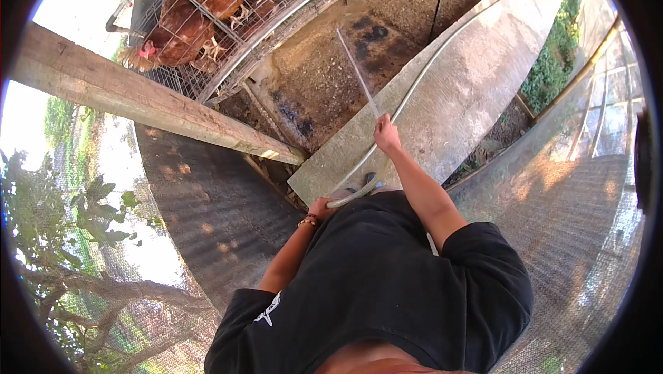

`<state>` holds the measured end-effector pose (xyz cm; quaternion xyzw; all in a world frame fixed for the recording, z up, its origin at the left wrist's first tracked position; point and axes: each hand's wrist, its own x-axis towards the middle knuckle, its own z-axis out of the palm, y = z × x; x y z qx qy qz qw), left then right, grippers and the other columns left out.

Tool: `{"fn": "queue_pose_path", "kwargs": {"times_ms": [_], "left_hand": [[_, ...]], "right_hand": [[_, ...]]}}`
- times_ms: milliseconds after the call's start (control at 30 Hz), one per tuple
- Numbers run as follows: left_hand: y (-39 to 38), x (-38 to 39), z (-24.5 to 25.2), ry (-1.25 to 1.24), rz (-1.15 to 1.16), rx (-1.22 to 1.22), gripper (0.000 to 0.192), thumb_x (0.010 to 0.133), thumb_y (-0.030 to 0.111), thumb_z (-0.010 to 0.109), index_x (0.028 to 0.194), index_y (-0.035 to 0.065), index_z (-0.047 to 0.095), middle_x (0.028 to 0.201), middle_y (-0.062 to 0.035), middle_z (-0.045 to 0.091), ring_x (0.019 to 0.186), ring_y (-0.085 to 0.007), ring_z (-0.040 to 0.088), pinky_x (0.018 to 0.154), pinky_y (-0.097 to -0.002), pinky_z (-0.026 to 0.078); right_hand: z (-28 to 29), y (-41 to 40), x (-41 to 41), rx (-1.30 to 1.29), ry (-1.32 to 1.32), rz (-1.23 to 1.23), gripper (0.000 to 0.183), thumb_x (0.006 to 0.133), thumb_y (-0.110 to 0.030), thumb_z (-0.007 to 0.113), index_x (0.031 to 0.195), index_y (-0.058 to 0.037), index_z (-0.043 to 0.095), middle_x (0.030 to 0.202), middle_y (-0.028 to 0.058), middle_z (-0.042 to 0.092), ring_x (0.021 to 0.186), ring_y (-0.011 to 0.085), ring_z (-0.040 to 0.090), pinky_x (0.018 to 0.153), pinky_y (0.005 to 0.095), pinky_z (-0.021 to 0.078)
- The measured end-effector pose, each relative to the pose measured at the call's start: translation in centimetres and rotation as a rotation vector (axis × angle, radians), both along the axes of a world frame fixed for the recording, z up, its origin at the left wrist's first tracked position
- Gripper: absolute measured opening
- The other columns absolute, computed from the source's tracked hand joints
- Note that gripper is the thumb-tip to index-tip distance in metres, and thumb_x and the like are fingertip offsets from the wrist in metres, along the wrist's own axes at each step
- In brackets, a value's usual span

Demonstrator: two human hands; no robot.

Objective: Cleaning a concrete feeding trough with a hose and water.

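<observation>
My right hand grips the outlet end of a pale flexible hose, and a thin jet of water shoots from it. The water heads over the wet, soiled floor beside the walkway. Lower down, at my waist, my left hand is closed around another stretch of the hose, with bead bracelets on that wrist. A further length of hose runs along the concrete walkway under my right hand. How the fingers shape the outlet is too small to tell.
Brown hens stand in a raised wire cage at upper left. A thick wooden post slants in at left. Dark sheeting and mesh netting flank the walkway. Dark stains mark the soiled floor.
</observation>
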<state>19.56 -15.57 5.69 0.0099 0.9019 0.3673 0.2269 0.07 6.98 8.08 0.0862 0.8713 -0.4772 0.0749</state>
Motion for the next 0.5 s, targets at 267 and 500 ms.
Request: {"fn": "queue_pose_path", "kwargs": {"times_ms": [267, 500], "left_hand": [[-0.53, 0.20, -0.82, -0.018, -0.008, -0.031, 0.020, 0.061, 0.027, 0.054, 0.064, 0.0079, 0.056, 0.061, -0.0136, 0.053, 0.058, -0.0287, 0.053, 0.051, -0.0340, 0.040], [-0.54, 0.41, -0.74, 0.019, 0.015, -0.005, 0.019, 0.061, 0.027, 0.054, 0.065, 0.0081, 0.056, 0.063, -0.0140, 0.053, 0.059, -0.0288, 0.053, 0.052, -0.0343, 0.040]], "right_hand": [[0.18, -0.55, -0.18, 0.012, 0.014, 0.038, 0.014, 0.074, -0.013, 0.037, 0.086, -0.0069, 0.036, 0.070, 0.0224, 0.051, 0.069, 0.0395, 0.049, 0.060, 0.0436, 0.0384], [0.39, -0.95, -0.20, 0.006, -0.005, 0.045, 0.014, 0.073, -0.012, 0.038, 0.086, -0.0064, 0.037, 0.070, 0.0216, 0.052, 0.069, 0.0390, 0.049, 0.060, 0.0428, 0.0387]]}}
